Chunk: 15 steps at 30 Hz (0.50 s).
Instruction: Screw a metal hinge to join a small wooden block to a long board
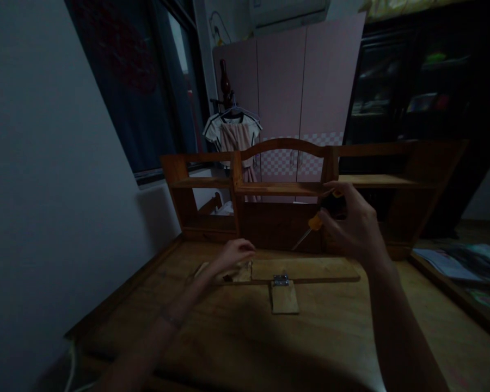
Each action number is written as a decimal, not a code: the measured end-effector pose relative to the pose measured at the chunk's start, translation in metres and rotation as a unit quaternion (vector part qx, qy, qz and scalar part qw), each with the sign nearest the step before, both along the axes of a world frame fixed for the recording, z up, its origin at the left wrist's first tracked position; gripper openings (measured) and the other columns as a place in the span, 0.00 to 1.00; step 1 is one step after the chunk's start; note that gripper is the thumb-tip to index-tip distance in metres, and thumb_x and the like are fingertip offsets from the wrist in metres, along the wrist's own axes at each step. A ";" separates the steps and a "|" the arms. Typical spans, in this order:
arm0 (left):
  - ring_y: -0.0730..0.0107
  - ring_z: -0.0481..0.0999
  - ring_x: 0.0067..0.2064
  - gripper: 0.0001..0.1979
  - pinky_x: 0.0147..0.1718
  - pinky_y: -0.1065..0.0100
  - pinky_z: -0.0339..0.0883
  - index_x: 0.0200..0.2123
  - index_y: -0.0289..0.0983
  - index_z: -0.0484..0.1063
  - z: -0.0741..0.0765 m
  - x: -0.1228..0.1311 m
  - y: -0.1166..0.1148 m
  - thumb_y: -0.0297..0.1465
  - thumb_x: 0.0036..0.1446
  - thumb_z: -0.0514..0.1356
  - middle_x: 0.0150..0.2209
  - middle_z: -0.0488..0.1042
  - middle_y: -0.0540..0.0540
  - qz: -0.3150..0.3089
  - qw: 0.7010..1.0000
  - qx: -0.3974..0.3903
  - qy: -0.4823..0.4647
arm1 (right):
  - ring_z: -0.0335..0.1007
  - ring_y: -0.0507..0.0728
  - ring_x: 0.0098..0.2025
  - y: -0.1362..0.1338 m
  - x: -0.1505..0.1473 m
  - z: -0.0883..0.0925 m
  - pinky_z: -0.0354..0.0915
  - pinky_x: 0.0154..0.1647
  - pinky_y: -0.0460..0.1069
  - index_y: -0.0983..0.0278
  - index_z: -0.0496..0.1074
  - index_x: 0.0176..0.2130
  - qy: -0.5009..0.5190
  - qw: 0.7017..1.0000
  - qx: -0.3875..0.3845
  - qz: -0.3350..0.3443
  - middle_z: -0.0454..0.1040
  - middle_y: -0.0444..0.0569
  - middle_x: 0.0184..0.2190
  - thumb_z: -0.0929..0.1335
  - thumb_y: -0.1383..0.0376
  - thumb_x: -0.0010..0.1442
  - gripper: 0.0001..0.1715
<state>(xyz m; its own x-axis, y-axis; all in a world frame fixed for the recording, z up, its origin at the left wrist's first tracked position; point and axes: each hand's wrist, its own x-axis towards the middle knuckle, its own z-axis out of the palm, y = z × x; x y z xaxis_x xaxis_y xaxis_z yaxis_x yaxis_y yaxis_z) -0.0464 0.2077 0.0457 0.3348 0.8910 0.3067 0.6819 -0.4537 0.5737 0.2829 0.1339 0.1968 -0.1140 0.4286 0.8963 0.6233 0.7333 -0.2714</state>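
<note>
My right hand is raised over the right part of the desk. It grips a screwdriver with a yellow and black handle, its thin shaft slanting down to the left. The tip is in the air above a long wooden board. Over the board's left part is my left hand, fingers curled together; whatever they may hold is too small to make out. A metal hinge sits at the board's front edge, where a small wooden piece meets it.
Underneath everything is a wooden desk. A wooden shelf unit stands along its back. Papers lie at the right side. A white wall borders the left. Pink wardrobe doors and hanging clothes are behind.
</note>
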 end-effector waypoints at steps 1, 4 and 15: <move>0.68 0.74 0.45 0.12 0.46 0.71 0.65 0.40 0.37 0.78 -0.009 0.027 0.002 0.37 0.58 0.61 0.42 0.76 0.46 -0.056 0.997 -0.013 -0.045 | 0.68 0.60 0.43 0.001 0.000 -0.001 0.65 0.41 0.51 0.62 0.65 0.53 -0.020 1.000 -0.005 -0.001 0.69 0.51 0.45 0.67 0.66 0.58 0.23; 0.67 0.75 0.42 0.13 0.40 0.71 0.66 0.39 0.34 0.78 -0.037 0.086 0.004 0.36 0.53 0.65 0.40 0.77 0.44 -0.134 0.983 -0.076 -0.099 | 0.67 0.59 0.41 0.010 -0.004 -0.007 0.62 0.42 0.52 0.63 0.65 0.49 -0.084 0.996 -0.038 0.021 0.68 0.51 0.42 0.66 0.66 0.59 0.18; 0.67 0.76 0.41 0.10 0.43 0.72 0.66 0.38 0.34 0.79 -0.062 0.095 0.008 0.30 0.51 0.65 0.38 0.78 0.46 -0.174 0.963 -0.133 -0.157 | 0.64 0.57 0.38 0.041 -0.033 -0.042 0.61 0.44 0.50 0.62 0.62 0.45 -0.163 0.971 -0.171 0.048 0.64 0.47 0.40 0.69 0.73 0.58 0.17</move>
